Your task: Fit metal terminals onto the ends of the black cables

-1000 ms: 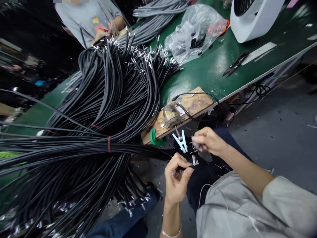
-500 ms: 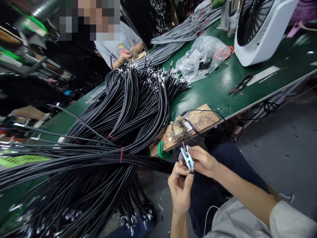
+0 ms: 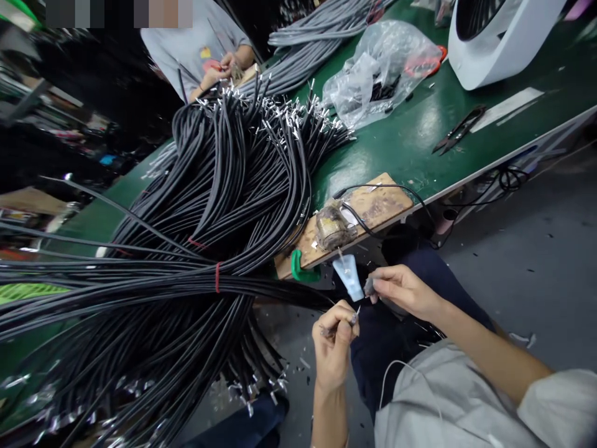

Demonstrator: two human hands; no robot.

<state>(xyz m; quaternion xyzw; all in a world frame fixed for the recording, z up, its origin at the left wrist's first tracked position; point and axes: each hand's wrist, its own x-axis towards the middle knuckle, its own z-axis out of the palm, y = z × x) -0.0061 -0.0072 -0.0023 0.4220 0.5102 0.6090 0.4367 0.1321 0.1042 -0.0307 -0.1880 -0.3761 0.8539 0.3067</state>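
My left hand (image 3: 333,339) is closed round the end of a dark cable, whose thin bright tip (image 3: 357,313) sticks out between thumb and fingers. To its upper right, my right hand (image 3: 403,289) pinches a small grey piece (image 3: 370,286) that I cannot identify. The hands are a little apart. A light blue plastic piece (image 3: 347,277) sits just left of my right fingertips, below a motor-like device (image 3: 333,227) on a wooden board (image 3: 380,202). Black cables (image 3: 261,214) with bare ends lie in a large bundle, tied by a red band (image 3: 217,277).
A green clamp (image 3: 298,266) grips the board at the edge of the green table (image 3: 392,149). Beyond are a clear plastic bag (image 3: 359,84), snips (image 3: 459,129), a white fan (image 3: 497,46) and grey cables (image 3: 308,46). Another person (image 3: 186,37) works across the table.
The hands have moved apart, and my right hand has come away from the light blue piece. The cable tip now shows in my left hand. The view has shifted slightly.
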